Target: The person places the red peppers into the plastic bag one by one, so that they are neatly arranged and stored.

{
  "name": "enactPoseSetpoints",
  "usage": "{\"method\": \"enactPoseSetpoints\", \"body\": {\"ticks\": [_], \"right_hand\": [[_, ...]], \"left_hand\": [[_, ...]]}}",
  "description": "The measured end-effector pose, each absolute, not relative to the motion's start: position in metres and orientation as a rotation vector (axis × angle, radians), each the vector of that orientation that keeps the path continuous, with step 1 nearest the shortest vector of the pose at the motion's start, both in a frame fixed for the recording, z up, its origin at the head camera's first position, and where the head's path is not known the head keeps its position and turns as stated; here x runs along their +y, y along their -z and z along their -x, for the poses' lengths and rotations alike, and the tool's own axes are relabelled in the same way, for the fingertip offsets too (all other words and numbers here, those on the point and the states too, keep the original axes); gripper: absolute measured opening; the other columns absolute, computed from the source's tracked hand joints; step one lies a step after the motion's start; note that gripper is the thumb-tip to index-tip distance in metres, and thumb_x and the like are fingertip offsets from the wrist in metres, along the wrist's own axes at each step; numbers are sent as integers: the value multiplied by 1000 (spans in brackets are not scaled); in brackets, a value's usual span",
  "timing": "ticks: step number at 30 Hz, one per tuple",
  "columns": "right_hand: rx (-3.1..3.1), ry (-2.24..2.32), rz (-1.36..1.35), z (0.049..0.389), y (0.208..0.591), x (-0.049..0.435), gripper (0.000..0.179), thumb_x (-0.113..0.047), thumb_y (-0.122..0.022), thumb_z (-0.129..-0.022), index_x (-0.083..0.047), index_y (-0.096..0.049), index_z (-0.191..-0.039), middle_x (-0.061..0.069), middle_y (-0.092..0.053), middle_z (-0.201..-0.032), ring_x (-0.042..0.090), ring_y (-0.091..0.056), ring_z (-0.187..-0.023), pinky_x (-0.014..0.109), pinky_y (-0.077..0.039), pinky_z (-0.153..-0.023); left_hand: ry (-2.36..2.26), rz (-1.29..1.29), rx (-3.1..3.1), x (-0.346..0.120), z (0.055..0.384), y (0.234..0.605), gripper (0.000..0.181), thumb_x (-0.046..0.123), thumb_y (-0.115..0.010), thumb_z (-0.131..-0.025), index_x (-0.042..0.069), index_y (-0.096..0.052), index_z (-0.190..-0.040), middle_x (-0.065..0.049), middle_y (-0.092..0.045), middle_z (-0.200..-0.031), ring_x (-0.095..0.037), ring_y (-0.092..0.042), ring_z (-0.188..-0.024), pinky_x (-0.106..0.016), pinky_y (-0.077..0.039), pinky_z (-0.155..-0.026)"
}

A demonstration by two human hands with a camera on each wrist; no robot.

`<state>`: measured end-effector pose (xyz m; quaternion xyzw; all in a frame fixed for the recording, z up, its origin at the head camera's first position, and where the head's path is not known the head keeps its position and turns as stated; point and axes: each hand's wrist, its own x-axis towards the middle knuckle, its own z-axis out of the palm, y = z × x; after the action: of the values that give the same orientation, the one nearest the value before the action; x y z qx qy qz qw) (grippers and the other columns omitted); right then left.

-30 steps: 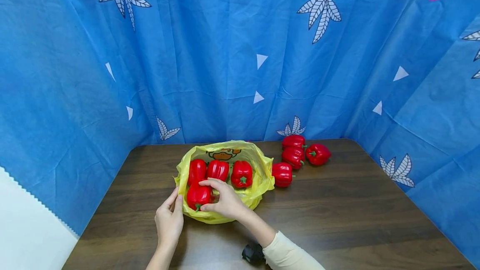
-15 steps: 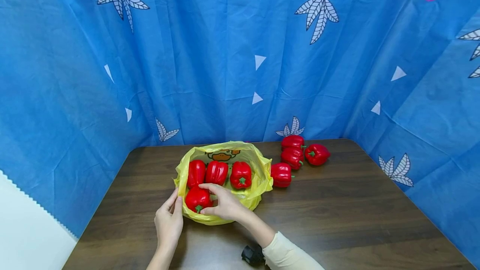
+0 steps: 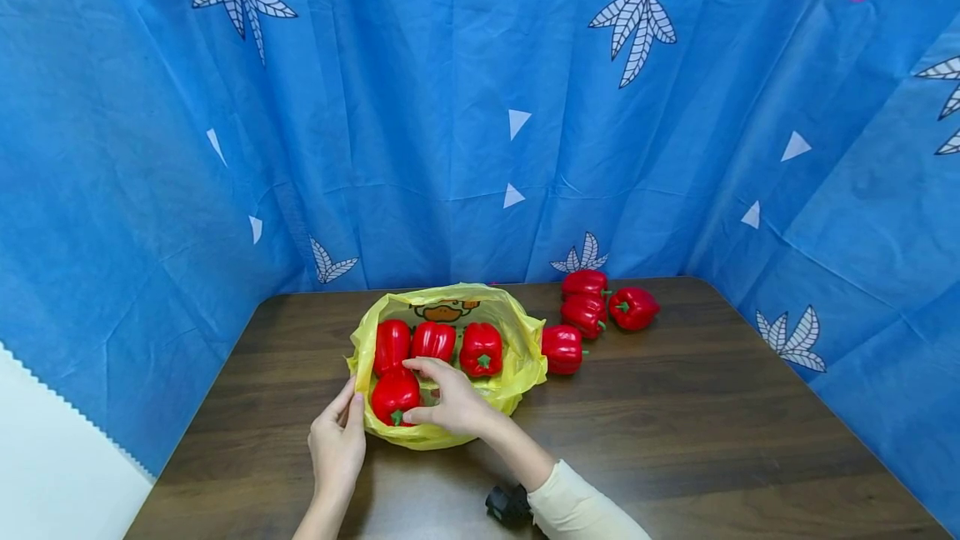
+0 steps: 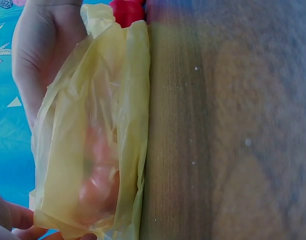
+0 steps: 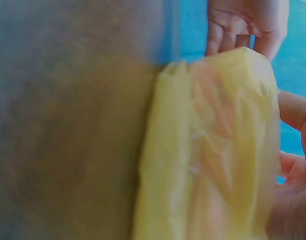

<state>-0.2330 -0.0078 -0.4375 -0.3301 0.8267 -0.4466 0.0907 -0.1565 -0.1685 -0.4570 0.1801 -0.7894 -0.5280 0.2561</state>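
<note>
A yellow plastic bag (image 3: 528, 348) stands on the table with its mouth wide, several red bell peppers inside. My left hand (image 3: 337, 440) pinches the bag's left rim between thumb and fingers. Over the bag's front, my right hand (image 3: 453, 402) reaches in with thumb and index finger spread beside the front-left bell pepper (image 3: 393, 398), a gap showing between palm and pepper. Behind that one lie two more bell peppers (image 3: 392, 345), and another bell pepper (image 3: 482, 348) is on the right. Through the thin bag wall (image 4: 63, 175), a pepper shows faintly in the left wrist view.
Several loose bell peppers (image 3: 582, 315) lie on the table to the right of the bag, one close against its side. A black device (image 3: 507, 505) sits by the right sleeve (image 3: 585, 507). A blue patterned curtain (image 3: 480, 107) surrounds the brown wooden table (image 3: 675, 440).
The front-left bell pepper has come down to the bag's near-left corner, and my right hand has loosened and shifted slightly right. My left hand keeps its pinch on the rim.
</note>
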Motion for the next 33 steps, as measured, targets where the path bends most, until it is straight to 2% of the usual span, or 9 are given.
{"method": "enactPoseSetpoints", "body": {"ticks": [7, 13, 16, 22, 28, 33], "right_hand": [[2407, 1454, 1043, 234, 408, 6, 57, -25, -72, -74, -23, -48, -125, -6, -48, -127, 20, -48, -114, 35, -46, -90], [2376, 1602, 1007, 227, 356, 35, 51, -14, -67, -78, -11, -49, -125, 4, -51, -126, 22, -50, -113, 39, -44, -92], [2381, 1735, 982, 236, 342, 56, 49, -12, -66, -79, -7, -49, -125, 8, -53, -124, 23, -50, -113, 42, -42, -93], [2521, 1956, 795, 278, 361, 106, 48, -22, -67, -79, -9, -52, -122, 6, -54, -123, 23, -49, -115, 43, -41, -94], [2679, 1820, 470, 310, 387, 145, 51, -32, -67, -78, -14, -52, -123, 6, -54, -124, 23, -49, -114, 39, -45, -90], [2730, 1640, 349, 324, 407, 169, 47, -34, -66, -78, -17, -53, -121, 7, -54, -123, 24, -49, -113, 39, -47, -88]], "left_hand": [[1438, -501, -2143, -168, 156, 456, 34, 22, -51, -90, 12, -55, -122, -5, -55, -121, -16, -52, -106, 4, -33, -70], [1425, -521, -2127, -168, 156, 455, 33, 21, -52, -89, 12, -57, -120, -5, -56, -119, -15, -53, -104, 4, -33, -71], [1424, -524, -2124, -168, 156, 455, 32, 20, -52, -89, 12, -57, -120, -5, -57, -118, -16, -53, -104, 4, -32, -71], [1432, -518, -2127, -168, 156, 457, 33, 20, -52, -89, 11, -56, -121, -7, -56, -119, -17, -52, -105, 4, -33, -71], [1427, -516, -2125, -169, 156, 457, 33, 22, -51, -90, 12, -56, -121, -10, -57, -117, -17, -52, -105, 5, -33, -70], [1426, -506, -2129, -169, 155, 457, 33, 21, -51, -90, 11, -56, -121, -9, -56, -118, -16, -52, -105, 5, -33, -70]]}}
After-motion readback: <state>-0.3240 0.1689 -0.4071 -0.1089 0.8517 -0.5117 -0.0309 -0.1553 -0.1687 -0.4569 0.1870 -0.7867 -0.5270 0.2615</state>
